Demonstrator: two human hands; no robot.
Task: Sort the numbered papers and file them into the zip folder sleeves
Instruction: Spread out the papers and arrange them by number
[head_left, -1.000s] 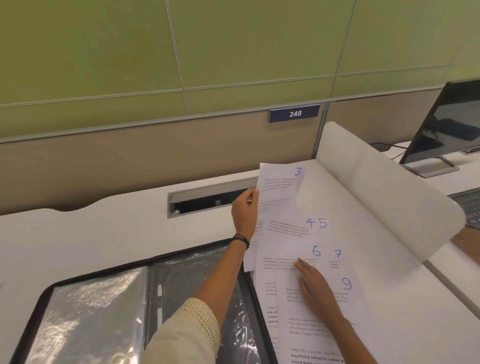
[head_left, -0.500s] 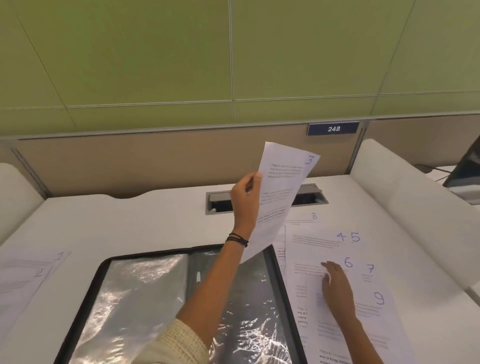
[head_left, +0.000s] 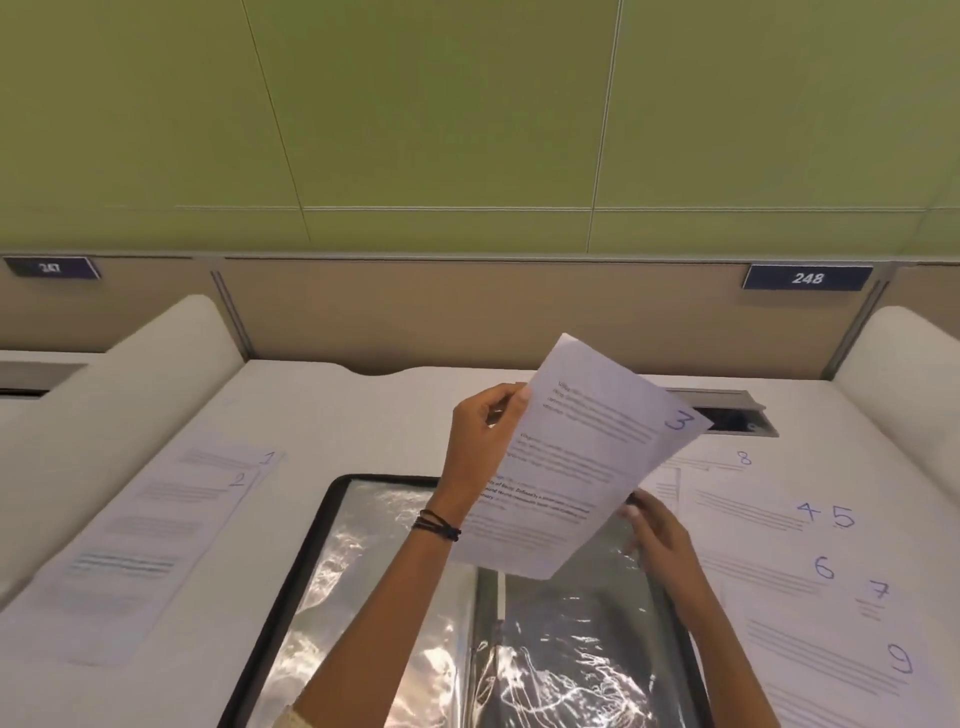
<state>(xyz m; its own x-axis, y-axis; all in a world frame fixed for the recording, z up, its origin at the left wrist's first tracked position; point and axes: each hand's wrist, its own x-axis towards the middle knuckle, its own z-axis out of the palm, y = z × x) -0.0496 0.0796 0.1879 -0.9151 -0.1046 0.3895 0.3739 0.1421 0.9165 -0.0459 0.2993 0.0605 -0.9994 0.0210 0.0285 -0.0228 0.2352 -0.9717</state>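
A dark blue plate (head_left: 807, 278) at two o'clock on the beige partition (head_left: 467, 312) read "248" in white; its twin (head_left: 50, 267) at ten o'clock was blurred and seemed to read "247". Above the partition ran green wall panels (head_left: 467, 104). The white worktop (head_left: 363, 415) was flanked by rounded white dividers at nine o'clock (head_left: 130, 374) and three o'clock (head_left: 898, 364), with a grey cable hatch (head_left: 737, 410) open at its far edge. A black-edged zip folder (head_left: 322, 571) lay open at six o'clock, and its clear plastic sleeves (head_left: 374, 597) were crinkled and glaring under the light. At eight o'clock from it lay two overlapping sheets (head_left: 156, 519) hand-marked "1" and "2" in blue. At four o'clock a fan of sheets (head_left: 805, 597) showed "8", "4", "5", "6", "7" and "9" in their upper right corners. The sheet marked 3 (head_left: 582, 467) was held in the air over the folder's far end, tilted with its numbered corner toward two o'clock; its printed lines were too soft to read. The left grip (head_left: 485, 441), with dark bands (head_left: 436, 525) on its wrist, was clamped on that sheet's left edge between thumb and fingers. The right grip (head_left: 660, 535) reached up to the sheet's lower right edge, its fingertips (head_left: 631, 512) at the paper; whether they pinched it could not be told.
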